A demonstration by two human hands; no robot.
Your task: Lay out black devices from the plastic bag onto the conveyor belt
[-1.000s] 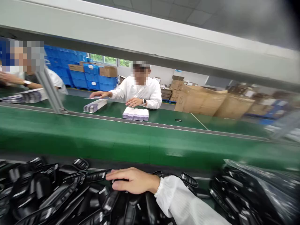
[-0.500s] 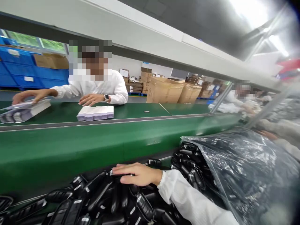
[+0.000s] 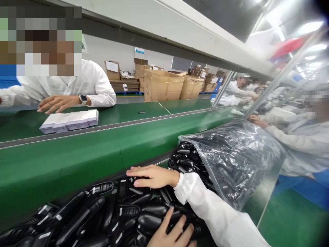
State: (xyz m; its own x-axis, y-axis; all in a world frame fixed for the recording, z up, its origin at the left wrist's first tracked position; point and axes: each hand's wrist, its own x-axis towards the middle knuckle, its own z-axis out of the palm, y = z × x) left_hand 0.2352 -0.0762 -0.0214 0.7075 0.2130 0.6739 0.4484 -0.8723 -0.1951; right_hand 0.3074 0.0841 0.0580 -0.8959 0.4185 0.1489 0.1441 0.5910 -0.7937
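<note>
From the head view, the right hand lies flat on a heap of black plastic parts, fingers spread and pointing left, palm down, gripping nothing that can be seen. The left hand comes up from the bottom edge with fingers splayed and resting on the same heap, also closed around nothing. Judging by the pile, little is sorted: the parts lie loose and jumbled under and left of both sets of fingers, and more are packed in a clear plastic bag just to the right of the right wrist. Beyond the fingertips runs the raised edge of a green conveyor belt, close against the heap, so room forward is tight; leftward over the pile is open. Across the belt, well apart, a co-worker's hand hovers by a row of white boxes.
</note>
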